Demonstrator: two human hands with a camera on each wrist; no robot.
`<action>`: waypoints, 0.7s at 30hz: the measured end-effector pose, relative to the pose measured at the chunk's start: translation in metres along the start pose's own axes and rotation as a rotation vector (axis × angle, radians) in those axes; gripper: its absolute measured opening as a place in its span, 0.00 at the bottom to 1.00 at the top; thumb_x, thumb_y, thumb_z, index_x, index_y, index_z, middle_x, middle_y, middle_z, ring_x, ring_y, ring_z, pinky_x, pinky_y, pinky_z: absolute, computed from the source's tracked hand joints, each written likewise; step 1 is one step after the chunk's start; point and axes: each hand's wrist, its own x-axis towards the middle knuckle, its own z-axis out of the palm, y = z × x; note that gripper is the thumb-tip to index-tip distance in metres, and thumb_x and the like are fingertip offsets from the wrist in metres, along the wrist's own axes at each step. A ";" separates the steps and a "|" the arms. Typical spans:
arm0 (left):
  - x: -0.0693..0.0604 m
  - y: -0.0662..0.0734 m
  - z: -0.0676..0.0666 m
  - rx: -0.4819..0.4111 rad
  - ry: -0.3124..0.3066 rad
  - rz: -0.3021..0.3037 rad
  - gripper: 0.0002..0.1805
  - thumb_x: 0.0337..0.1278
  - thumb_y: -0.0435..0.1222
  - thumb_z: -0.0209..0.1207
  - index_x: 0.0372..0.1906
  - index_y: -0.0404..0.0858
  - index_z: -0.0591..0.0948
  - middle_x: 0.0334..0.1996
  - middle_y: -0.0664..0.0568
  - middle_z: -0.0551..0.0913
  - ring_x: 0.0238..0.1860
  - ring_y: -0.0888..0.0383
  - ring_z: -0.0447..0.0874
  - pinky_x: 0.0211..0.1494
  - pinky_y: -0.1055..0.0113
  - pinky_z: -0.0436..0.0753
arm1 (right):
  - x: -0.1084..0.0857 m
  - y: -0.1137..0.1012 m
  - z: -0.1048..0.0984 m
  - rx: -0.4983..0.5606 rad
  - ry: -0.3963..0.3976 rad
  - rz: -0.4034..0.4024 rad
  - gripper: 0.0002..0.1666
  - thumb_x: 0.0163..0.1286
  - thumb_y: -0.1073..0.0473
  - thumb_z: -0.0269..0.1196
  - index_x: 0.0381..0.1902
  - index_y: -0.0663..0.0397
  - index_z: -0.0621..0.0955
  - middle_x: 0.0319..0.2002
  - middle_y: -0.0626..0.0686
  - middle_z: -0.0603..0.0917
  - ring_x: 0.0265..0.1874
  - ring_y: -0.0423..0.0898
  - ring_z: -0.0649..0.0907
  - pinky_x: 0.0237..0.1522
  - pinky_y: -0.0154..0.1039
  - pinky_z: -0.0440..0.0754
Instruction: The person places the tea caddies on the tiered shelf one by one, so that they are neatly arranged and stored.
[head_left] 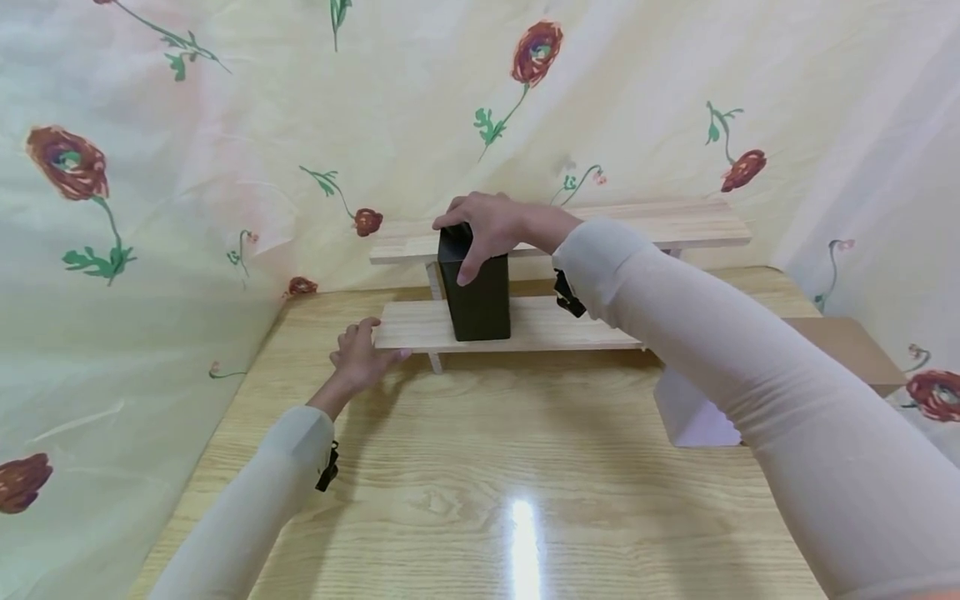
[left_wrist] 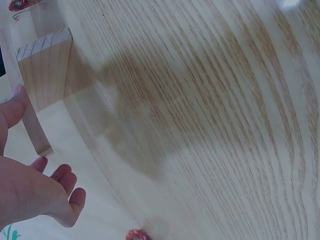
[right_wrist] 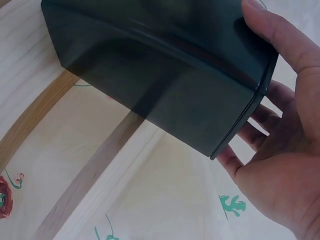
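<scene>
A tall black rectangular box (head_left: 480, 300) stands on the lower board of a two-tier wooden shelf (head_left: 570, 325). My right hand (head_left: 487, 223) grips the box around its top end, the thumb on the near face and the fingers over the far side. In the right wrist view, the thumb and fingers of the right hand (right_wrist: 285, 125) lie around the rim of the box (right_wrist: 165, 75). At the left end of the lower board, my left hand (head_left: 362, 357) holds the corner. The left wrist view shows its thumb (left_wrist: 17, 105) against the board's edge.
A white box (head_left: 693, 408) and a brown cardboard piece (head_left: 847, 346) are at the right, partly behind my right sleeve. The shelf's upper board (head_left: 690, 223) runs behind the black box. Flowered cloth (head_left: 187, 167) surrounds the wood-grain table (head_left: 450, 467).
</scene>
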 end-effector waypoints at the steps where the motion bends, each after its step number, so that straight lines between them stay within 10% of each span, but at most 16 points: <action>1: 0.000 0.000 0.000 0.000 0.001 0.001 0.44 0.56 0.49 0.65 0.70 0.34 0.58 0.65 0.33 0.60 0.65 0.37 0.54 0.62 0.38 0.49 | 0.001 0.000 0.000 0.003 0.000 -0.001 0.55 0.50 0.44 0.74 0.74 0.41 0.62 0.71 0.53 0.59 0.67 0.51 0.61 0.63 0.52 0.58; 21: -0.002 0.001 -0.003 0.002 -0.017 -0.001 0.45 0.57 0.50 0.64 0.71 0.35 0.57 0.66 0.33 0.59 0.65 0.36 0.52 0.62 0.37 0.49 | -0.002 -0.012 -0.002 -0.043 -0.085 0.026 0.58 0.55 0.42 0.72 0.76 0.42 0.53 0.73 0.56 0.53 0.68 0.54 0.56 0.66 0.58 0.51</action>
